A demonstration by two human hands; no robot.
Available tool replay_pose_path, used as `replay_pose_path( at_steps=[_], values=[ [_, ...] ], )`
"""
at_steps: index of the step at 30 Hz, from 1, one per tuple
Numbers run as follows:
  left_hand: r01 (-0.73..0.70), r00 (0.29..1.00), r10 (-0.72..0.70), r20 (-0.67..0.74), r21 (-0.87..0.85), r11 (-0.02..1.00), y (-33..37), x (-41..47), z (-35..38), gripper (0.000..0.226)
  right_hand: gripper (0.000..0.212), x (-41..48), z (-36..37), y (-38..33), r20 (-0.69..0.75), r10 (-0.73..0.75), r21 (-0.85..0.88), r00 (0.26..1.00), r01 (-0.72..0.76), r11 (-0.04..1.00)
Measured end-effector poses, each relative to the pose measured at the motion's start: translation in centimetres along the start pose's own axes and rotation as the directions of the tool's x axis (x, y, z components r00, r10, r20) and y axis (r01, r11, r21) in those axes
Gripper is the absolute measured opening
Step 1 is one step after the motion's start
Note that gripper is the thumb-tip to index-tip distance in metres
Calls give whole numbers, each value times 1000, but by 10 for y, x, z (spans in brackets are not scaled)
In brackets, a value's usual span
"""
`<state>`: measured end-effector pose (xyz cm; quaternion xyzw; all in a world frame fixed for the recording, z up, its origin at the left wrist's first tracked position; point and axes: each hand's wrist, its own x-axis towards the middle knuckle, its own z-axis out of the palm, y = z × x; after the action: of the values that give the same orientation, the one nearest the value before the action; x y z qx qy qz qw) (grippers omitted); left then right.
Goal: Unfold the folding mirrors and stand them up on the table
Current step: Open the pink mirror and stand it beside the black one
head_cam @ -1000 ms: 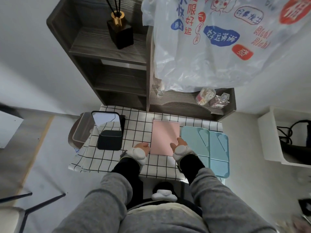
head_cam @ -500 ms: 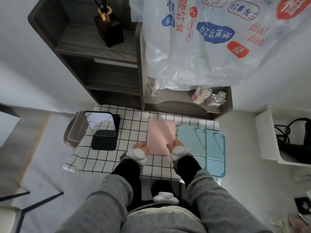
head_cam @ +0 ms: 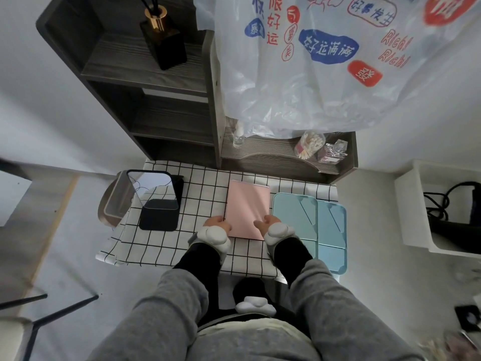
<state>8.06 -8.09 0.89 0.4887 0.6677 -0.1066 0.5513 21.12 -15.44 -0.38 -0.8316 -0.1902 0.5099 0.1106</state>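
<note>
A pink folded mirror (head_cam: 247, 207) lies flat in the middle of the checked tablecloth (head_cam: 203, 188). My left hand (head_cam: 217, 222) touches its near left corner and my right hand (head_cam: 268, 222) rests on its near right corner; both grip the near edge. A black mirror (head_cam: 156, 194) stands unfolded on its base at the left. Two folded mirrors lie flat at the right, a teal one (head_cam: 294, 214) overlapping a blue one (head_cam: 333, 230).
A dark wooden shelf (head_cam: 166, 105) rises behind the table, with a reed diffuser (head_cam: 164, 40), a cotton swab jar (head_cam: 311, 144) and a small bottle (head_cam: 238, 136). A printed plastic bag (head_cam: 325, 61) hangs overhead. A clear bin (head_cam: 117, 199) sits left, a white box (head_cam: 429, 209) right.
My head view shifted slightly. Both hands slid a little along the pink mirror's near edge and stay on its corners; the mirror still lies flat.
</note>
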Motion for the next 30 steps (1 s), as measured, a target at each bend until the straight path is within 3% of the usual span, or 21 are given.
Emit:
replay_pose_path(
  at_steps=[3, 10, 14, 16, 21, 26, 28, 30],
  values=[
    [-45, 999, 45, 6, -44, 998, -1, -1, 2, 38, 58, -3, 3, 4, -3, -59, -32, 998, 59, 998],
    [-130, 991, 133, -24, 85, 988, 7, -10, 4, 33, 67, -5, 4, 9, 10, -185, -65, 983, 185, 981],
    [-132, 989, 138, -57, 103, 986, 14, -15, 5, 33, 84, -7, -4, 0, 102, -257, -289, 961, 276, 917],
    [-132, 987, 140, -76, 106, 986, 15, -17, 2, 33, 83, -11, -7, -1, 95, -324, -317, 941, 337, 886],
    [-89, 992, 72, -103, -171, 981, 14, -5, -14, 32, 57, -26, -10, -8, 81, -510, -349, 856, 503, 790],
    [-127, 992, 104, -78, -434, 892, 19, -14, -32, 33, 42, -47, -16, -29, 34, -616, -403, 787, 574, 712],
    [-100, 995, 83, -55, -498, 861, 21, -19, -39, 16, 39, -52, -19, -40, 10, -620, -409, 784, 569, 713],
    [-81, 997, 68, -43, -549, 832, 25, -20, -47, 22, 40, -53, -22, -52, 31, -580, -398, 814, 542, 740]
  ],
)
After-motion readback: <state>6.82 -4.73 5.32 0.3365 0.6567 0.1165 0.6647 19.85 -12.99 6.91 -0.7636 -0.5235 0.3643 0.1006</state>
